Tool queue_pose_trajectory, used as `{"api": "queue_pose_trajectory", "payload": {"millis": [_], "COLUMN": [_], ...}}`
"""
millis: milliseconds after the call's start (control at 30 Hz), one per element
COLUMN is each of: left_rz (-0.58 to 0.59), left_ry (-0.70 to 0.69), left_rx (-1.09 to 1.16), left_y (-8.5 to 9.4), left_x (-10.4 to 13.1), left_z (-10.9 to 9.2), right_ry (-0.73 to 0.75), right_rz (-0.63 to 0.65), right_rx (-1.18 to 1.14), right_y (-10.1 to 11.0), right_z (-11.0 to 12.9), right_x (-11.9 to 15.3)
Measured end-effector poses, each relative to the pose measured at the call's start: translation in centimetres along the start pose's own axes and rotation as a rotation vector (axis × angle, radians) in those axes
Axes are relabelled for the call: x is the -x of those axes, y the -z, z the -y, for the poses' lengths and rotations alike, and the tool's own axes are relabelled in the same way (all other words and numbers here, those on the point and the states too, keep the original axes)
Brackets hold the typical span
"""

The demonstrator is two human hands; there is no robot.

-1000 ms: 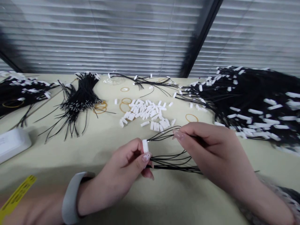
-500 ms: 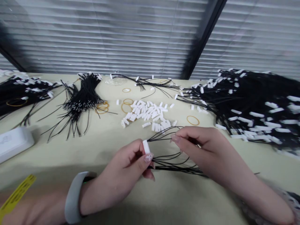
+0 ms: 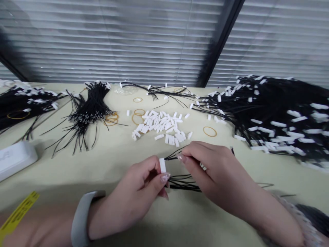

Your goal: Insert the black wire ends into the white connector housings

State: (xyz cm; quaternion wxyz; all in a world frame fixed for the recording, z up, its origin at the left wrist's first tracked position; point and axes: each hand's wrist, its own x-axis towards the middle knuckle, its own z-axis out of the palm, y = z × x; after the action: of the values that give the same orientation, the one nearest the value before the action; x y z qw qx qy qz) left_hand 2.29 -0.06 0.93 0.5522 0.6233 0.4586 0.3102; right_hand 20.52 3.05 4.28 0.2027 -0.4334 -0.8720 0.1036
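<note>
Connector (image 3: 162,165), white and slightly tilted, held by the left hand (image 3: 138,188), whose thumb and forefinger pinch it; its upper part projects clear of the thumb. Upper wires (image 3: 172,155), thin and black, run from the connector's top end to the right hand (image 3: 218,171), which appears to grasp them between thumb and forefinger with its other fingers curled. Lower wires (image 3: 183,187) leave from beneath the left thumb and pass out of sight behind the right hand; whether its curled fingers also grip them cannot be told. Compared with the preceding half-second, the right hand has drawn closer to the left, so that a shorter span of upper wires shows between its fingertips and the connector. For the work in hand, this suggests closer control of the wires near the connector; how their ends sit there is too small to judge. Just beyond the two hands lies a heap of loose white pieces (image 3: 161,125), with a rubber band (image 3: 211,136) beyond the right hand's knuckles. Farther out, beyond and to the right of the right hand, spreads a large wire pile (image 3: 277,99); a waisted wire bundle (image 3: 94,99) lies beyond the left hand.
</note>
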Motion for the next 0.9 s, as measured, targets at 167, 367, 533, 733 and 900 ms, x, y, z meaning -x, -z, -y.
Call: {"api": "queue_pose_trajectory", "payload": {"millis": [167, 367, 533, 733, 900], "left_rz": [0.001, 0.015, 0.022, 0.043, 0.047], "left_ry": [0.002, -0.016, -0.033, -0.026, -0.008], "left_rx": [-0.042, -0.072, -0.051, -0.018, -0.059], "left_y": [0.09, 0.05, 0.11, 0.04, 0.1], "left_x": [-0.01, -0.01, 0.06, 0.0, -0.02], "left_z": [-0.15, -0.32, -0.2, 0.0, -0.06], "right_ry": [-0.011, 0.069, 0.139, 0.169, 0.183], "right_rz": [0.03, -0.001, -0.044, -0.05, -0.034], "right_rx": [-0.015, -0.106, -0.13, -0.101, -0.024], "right_y": [0.06, -0.14, -0.15, -0.2, -0.7], "right_z": [-0.01, -0.24, -0.37, -0.37, -0.35], "right_x": [-0.11, -0.06, 0.14, 0.12, 0.17]}}
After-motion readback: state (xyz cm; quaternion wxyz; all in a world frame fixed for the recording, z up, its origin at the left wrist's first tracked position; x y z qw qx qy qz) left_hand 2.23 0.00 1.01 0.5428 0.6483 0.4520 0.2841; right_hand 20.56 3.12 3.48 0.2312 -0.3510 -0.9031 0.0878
